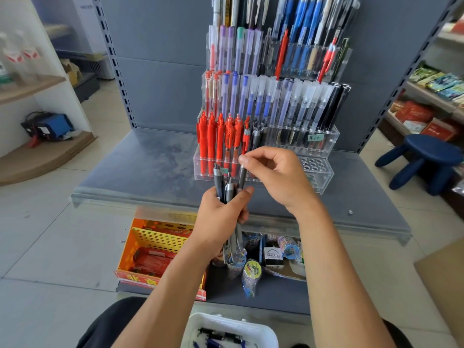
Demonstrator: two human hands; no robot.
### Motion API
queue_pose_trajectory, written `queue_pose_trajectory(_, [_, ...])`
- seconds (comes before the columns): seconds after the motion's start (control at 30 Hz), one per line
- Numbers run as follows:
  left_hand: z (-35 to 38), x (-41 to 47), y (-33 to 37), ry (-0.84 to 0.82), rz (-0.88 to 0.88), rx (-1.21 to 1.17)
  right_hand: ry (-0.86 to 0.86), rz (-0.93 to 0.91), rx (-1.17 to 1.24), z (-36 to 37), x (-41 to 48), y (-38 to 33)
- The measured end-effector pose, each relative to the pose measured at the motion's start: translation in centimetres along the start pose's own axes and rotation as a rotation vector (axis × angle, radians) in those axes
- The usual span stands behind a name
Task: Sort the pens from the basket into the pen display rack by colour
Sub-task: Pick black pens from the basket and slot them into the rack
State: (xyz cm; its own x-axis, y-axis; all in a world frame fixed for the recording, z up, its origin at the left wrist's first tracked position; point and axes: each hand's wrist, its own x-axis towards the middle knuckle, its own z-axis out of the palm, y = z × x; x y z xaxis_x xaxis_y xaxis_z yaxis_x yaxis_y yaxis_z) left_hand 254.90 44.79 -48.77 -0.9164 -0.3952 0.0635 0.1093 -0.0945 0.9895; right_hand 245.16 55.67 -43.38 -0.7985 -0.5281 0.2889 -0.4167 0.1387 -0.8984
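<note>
A clear tiered pen display rack [324, 177] stands on the grey shelf, with red pens [216, 139] in its lowest left row and blue, purple and black pens above. My left hand [221, 217] is shut around a bundle of grey and black pens [227, 189] held upright in front of the rack. My right hand [273, 172] pinches the top of one grey pen [241, 177] of that bundle between thumb and forefinger. The white basket [200, 325] sits at the bottom edge, on my lap, with several dark and blue pens inside.
The grey shelf [140, 167] has a clear front lip. Below it sit an orange perforated box [155, 244] and rolls of printed tape [252, 275]. A blue stool [426, 156] stands to the right, beside shelves of packaged goods. A cardboard box [444, 277] is at right.
</note>
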Motion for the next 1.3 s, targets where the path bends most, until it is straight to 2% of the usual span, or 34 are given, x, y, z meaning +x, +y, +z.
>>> queue_pose_trajectory(0.13, [0.2,0.0,0.0,0.000,-0.026,-0.017,0.070,-0.014,0.057,0.2,0.2,0.0])
queue_pose_trajectory(0.27, [0.2,0.1,0.1,0.012,-0.078,-0.097,-0.175,0.087,0.062,-0.3,-0.1,-0.1])
queue_pose_trajectory(0.33, [0.1,0.3,0.2,0.010,-0.089,-0.111,-0.227,0.112,0.070,-0.7,-0.2,-0.2])
queue_pose_trajectory(0.43, [0.1,0.4,0.4,-0.004,-0.089,-0.133,-0.140,0.065,0.155,-0.4,-0.1,-0.4])
queue_pose_trajectory(0.57, [0.0,0.2,0.2,-0.035,-0.128,-0.112,0.159,-0.011,0.341,-1.0,0.6,-0.7])
queue_pose_trajectory(0.67, [0.1,0.1,0.0,-0.084,-0.138,-0.100,0.384,-0.118,0.251,-1.8,0.8,-0.5])
queue_pose_trajectory(0.77, [0.3,0.1,-0.2,-0.097,-0.147,-0.093,0.502,-0.238,0.146,-1.8,1.1,0.3])
queue_pose_trajectory(1.07, [0.8,0.0,-0.3,-0.082,-0.165,-0.071,0.535,-0.343,-0.030,-0.9,1.7,1.2])
queue_pose_trajectory(1.3, [0.7,0.1,-0.1,-0.073,-0.162,-0.059,0.443,-0.237,-0.242,0.1,2.0,3.0])
